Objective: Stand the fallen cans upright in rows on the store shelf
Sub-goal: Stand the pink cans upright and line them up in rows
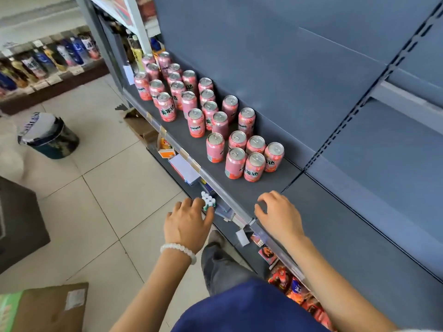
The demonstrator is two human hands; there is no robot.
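Several pink drink cans [254,166] stand upright in loose rows on the dark grey store shelf [335,236], running from its middle toward the far left end. I see none lying on its side. My right hand [278,215] hovers over the shelf's front part, below the nearest cans, fingers loosely curled and holding nothing. My left hand [187,222], with a white bead bracelet at the wrist, hangs in front of the shelf edge over the lower shelf, relaxed and empty.
A clear price rail [215,185] lines the shelf's front edge. Small packaged goods [208,201] sit on the shelf below. On the tiled floor are a dark bin [51,136], cardboard boxes [45,307] and a flattened carton [140,127]. Bottles [48,58] fill a far rack.
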